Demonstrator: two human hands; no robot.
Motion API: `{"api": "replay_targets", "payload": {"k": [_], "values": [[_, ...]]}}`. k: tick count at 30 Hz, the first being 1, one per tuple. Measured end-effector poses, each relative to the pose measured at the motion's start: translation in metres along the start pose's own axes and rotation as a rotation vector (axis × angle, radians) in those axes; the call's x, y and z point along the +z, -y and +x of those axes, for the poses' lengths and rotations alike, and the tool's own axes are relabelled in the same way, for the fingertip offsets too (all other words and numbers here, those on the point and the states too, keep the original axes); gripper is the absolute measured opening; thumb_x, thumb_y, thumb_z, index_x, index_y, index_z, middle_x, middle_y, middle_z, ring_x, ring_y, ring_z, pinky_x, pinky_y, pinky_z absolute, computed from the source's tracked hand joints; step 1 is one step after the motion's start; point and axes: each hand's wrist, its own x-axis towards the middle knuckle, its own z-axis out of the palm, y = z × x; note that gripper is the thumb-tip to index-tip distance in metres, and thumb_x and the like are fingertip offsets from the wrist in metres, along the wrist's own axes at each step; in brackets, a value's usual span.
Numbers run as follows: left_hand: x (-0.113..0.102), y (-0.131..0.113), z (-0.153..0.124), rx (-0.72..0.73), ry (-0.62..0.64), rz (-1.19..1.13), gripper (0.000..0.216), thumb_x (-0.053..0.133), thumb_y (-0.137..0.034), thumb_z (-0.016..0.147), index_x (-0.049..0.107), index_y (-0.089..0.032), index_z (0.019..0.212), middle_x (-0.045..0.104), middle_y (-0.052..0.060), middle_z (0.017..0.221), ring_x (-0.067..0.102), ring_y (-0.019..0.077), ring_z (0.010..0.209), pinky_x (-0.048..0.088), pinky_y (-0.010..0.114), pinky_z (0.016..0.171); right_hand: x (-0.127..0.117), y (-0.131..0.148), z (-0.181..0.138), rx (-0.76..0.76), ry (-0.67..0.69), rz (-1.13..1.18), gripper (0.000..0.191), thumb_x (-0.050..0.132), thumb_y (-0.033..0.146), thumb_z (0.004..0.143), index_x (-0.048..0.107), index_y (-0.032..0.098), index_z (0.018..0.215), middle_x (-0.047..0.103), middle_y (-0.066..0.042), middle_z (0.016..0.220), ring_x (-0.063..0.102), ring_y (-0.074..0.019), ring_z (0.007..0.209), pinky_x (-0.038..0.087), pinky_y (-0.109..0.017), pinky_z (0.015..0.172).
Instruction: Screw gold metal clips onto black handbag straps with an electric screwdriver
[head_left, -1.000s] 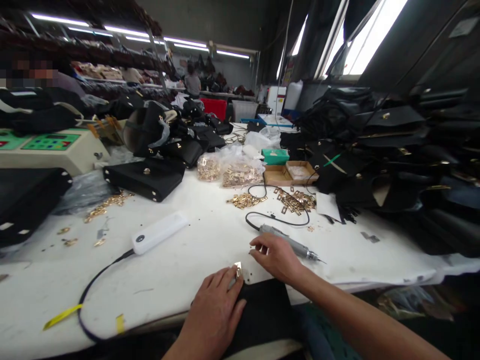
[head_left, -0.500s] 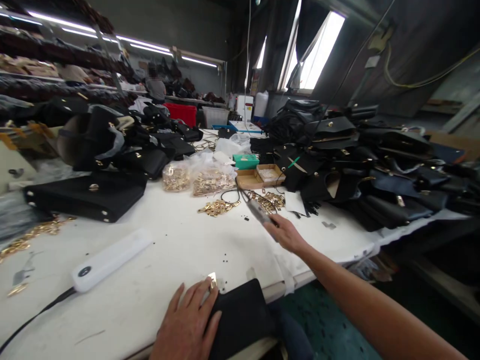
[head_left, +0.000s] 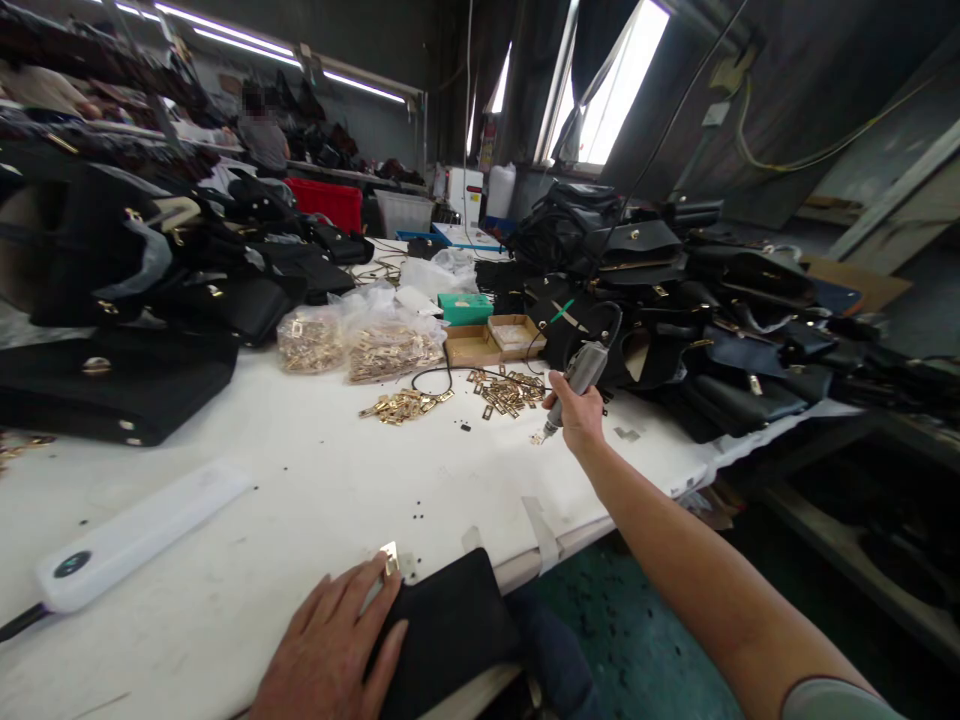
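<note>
My right hand (head_left: pixel 581 415) is wrapped round a grey electric screwdriver (head_left: pixel 585 368). Its tip points down at a few small shiny pieces, perhaps screws (head_left: pixel 537 438), on the white table (head_left: pixel 352 470). At the table's front edge lies a black bag (head_left: pixel 446 625), partly cut off by the frame. My left hand (head_left: pixel 330 640) lies flat over its left side, fingers stretched and thumb apart on the black surface. A gold metal plate (head_left: pixel 389 556) shows at the fingertips, partly covered by them.
Gold fittings (head_left: pixel 506 392) lie loose behind the screwdriver tip, beside another gold heap (head_left: pixel 405 406). Plastic bags of fittings (head_left: pixel 394 350) and a cardboard tray (head_left: pixel 472 345) stand behind. Black handbags (head_left: pixel 750 340) are piled right and left. A white elongated device (head_left: pixel 142 535) lies at left.
My right hand has turned the screwdriver from pointing away to tip down over the small pieces. The view has shifted right. My left hand stays on the black bag.
</note>
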Motion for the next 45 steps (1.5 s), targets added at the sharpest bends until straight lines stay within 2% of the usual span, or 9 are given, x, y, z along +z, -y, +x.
{"api": "replay_targets", "payload": {"k": [10, 17, 21, 25, 29, 33, 38, 45], "values": [[-0.002, 0.000, 0.002, 0.020, 0.020, 0.031, 0.044, 0.057, -0.039, 0.090, 0.061, -0.023, 0.131, 0.067, 0.007, 0.132, 0.065, 0.0272, 0.112, 0.049, 0.044, 0.097, 0.002, -0.015, 0.000, -0.022, 0.010, -0.048, 0.046, 0.079, 0.058, 0.072, 0.056, 0.020, 0.084, 0.060, 0.003, 0.054, 0.052, -0.0122, 0.047, 0.042, -0.023, 0.045], [-0.003, -0.003, 0.001, -0.017, 0.041, 0.009, 0.042, 0.059, -0.039, 0.091, 0.062, -0.022, 0.130, 0.067, 0.007, 0.132, 0.064, 0.0277, 0.113, 0.047, 0.046, 0.100, 0.005, 0.003, -0.012, -0.032, 0.012, 0.020, 0.047, 0.081, 0.058, 0.070, 0.058, 0.019, 0.080, 0.060, 0.002, 0.054, 0.052, -0.0121, 0.046, 0.041, -0.024, 0.043], [-0.006, -0.008, 0.002, -0.063, 0.074, -0.012, 0.039, 0.059, -0.038, 0.093, 0.064, -0.022, 0.128, 0.067, 0.008, 0.133, 0.063, 0.0287, 0.114, 0.047, 0.048, 0.100, 0.023, 0.025, -0.042, 0.006, 0.122, 0.166, 0.044, 0.081, 0.055, 0.074, 0.056, 0.019, 0.078, 0.057, 0.003, 0.055, 0.053, -0.0117, 0.047, 0.045, -0.024, 0.047], [-0.012, -0.015, 0.005, -0.155, 0.162, -0.055, 0.035, 0.057, -0.035, 0.096, 0.065, -0.022, 0.128, 0.066, 0.008, 0.134, 0.062, 0.0290, 0.116, 0.047, 0.050, 0.103, 0.048, 0.041, -0.092, 0.134, 0.273, 0.340, 0.042, 0.083, 0.051, 0.075, 0.055, 0.019, 0.077, 0.055, 0.005, 0.058, 0.052, -0.0104, 0.049, 0.046, -0.023, 0.049], [-0.019, -0.021, 0.007, -0.253, 0.257, -0.138, 0.034, 0.054, -0.036, 0.099, 0.065, -0.022, 0.128, 0.064, 0.007, 0.138, 0.059, 0.0288, 0.121, 0.045, 0.052, 0.106, 0.068, 0.046, -0.146, 0.317, 0.435, 0.454, 0.041, 0.084, 0.049, 0.074, 0.056, 0.019, 0.077, 0.054, 0.005, 0.063, 0.053, -0.0099, 0.051, 0.048, -0.023, 0.050], [-0.025, -0.023, 0.007, -0.307, 0.292, -0.217, 0.035, 0.055, -0.040, 0.098, 0.065, -0.022, 0.126, 0.062, 0.008, 0.140, 0.056, 0.0287, 0.125, 0.043, 0.052, 0.109, 0.081, 0.044, -0.186, 0.393, 0.501, 0.478, 0.039, 0.084, 0.047, 0.075, 0.057, 0.019, 0.077, 0.054, 0.005, 0.063, 0.053, -0.0098, 0.051, 0.048, -0.023, 0.050], [-0.027, -0.023, 0.007, -0.327, 0.288, -0.240, 0.036, 0.055, -0.043, 0.098, 0.065, -0.022, 0.125, 0.062, 0.008, 0.139, 0.056, 0.0291, 0.124, 0.043, 0.053, 0.107, 0.088, 0.043, -0.210, 0.421, 0.538, 0.451, 0.038, 0.082, 0.047, 0.077, 0.056, 0.019, 0.075, 0.055, 0.005, 0.060, 0.053, -0.0101, 0.051, 0.046, -0.023, 0.050], [-0.025, -0.023, 0.010, -0.322, 0.272, -0.230, 0.031, 0.054, -0.041, 0.099, 0.067, -0.024, 0.122, 0.064, 0.007, 0.136, 0.057, 0.0287, 0.122, 0.044, 0.051, 0.104, 0.088, 0.040, -0.221, 0.411, 0.551, 0.364, 0.039, 0.080, 0.051, 0.078, 0.058, 0.018, 0.074, 0.057, 0.003, 0.057, 0.050, -0.0102, 0.048, 0.043, -0.023, 0.047]]}}
